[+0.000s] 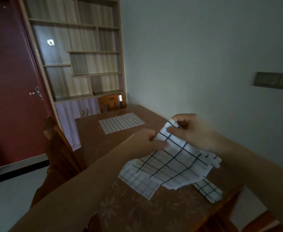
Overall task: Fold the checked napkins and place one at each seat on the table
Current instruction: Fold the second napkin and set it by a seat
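2 bare forearms, left hand [147, 139] and right hand [190, 129], no sleeves or jewellery.

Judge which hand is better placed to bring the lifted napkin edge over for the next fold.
Right, probably. The right hand pinches the raised top corner of the large-check napkin, highest off the table. The left hand grips the edge lower down, suited to steadying.

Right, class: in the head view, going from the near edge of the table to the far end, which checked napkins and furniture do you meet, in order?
small folded napkin → fine-checked napkin lying flat → large-checked napkin held up by left hand and right hand → flat napkin at the far seat → far chair.
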Demonstrator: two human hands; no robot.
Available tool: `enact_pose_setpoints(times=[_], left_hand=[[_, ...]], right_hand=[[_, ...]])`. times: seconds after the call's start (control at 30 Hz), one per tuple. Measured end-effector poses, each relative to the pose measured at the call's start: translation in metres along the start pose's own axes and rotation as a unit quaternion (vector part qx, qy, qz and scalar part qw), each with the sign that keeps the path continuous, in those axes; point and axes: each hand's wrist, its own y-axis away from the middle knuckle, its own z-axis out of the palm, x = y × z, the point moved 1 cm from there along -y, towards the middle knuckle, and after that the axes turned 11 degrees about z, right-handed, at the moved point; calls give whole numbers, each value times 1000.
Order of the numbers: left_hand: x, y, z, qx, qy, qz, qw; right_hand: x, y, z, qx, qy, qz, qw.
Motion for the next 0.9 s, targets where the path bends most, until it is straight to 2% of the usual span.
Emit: enact_pose_setpoints(times=[0.17, 0.3, 0.43, 0.57, 0.67, 0.9], left_hand=[[-12, 10, -13, 111, 155, -27, 981], [-22, 16, -20, 126, 238, -52, 962], [-10, 11, -14, 131, 263, -54, 954], [-6, 9, -15, 179, 337, -68, 922], [-6, 9, -16, 196, 354, -64, 912], [-2, 9, -17, 182, 357, -64, 914]], right_hand=[[25, 12, -24, -42, 138, 118, 982], [40, 23, -34, 4, 19, 150, 988], [38, 19, -30, 26, -30, 146, 989], [36, 16, -28, 61, -64, 154, 984], [37, 18, -28, 96, -161, 163, 969], [34, 16, -28, 125, -156, 130, 971]])
